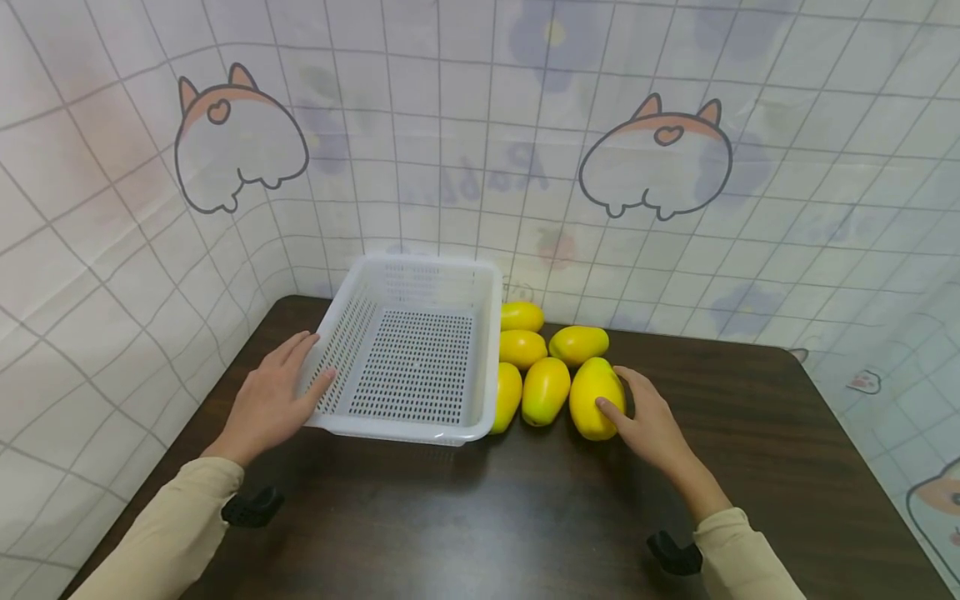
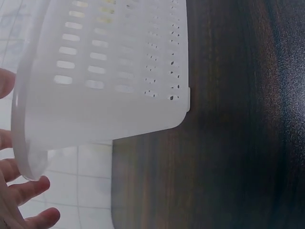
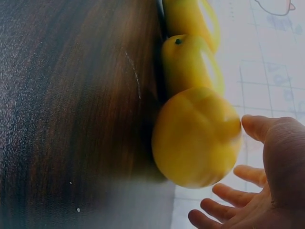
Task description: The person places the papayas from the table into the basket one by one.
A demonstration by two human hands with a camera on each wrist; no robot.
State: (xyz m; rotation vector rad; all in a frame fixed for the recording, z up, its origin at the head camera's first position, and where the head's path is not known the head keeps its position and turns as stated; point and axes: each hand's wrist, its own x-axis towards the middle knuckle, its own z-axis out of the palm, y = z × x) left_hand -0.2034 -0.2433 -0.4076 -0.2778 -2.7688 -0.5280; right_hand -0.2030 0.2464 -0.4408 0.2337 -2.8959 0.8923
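Observation:
A white plastic basket (image 1: 412,431) with slotted walls and a perforated floor stands on the table, its inside bare. My left hand (image 1: 277,396) is at its left rim, thumb reaching over the edge. In the left wrist view the fingers (image 2: 29,190) are spread along the rim's outer side. My right hand (image 1: 648,421) reaches around the right side of a large yellow mango (image 1: 596,400), thumb over its front. The right wrist view shows the fingers (image 3: 233,194) loosely extended beside that mango (image 3: 195,138), with its neighbours behind.
Several more yellow mangoes (image 1: 546,392) lie between the basket and the large one, some partly hidden by the basket wall. The dark wooden table (image 1: 480,517) meets a white grid-patterned curtain (image 1: 450,125) at the back and left.

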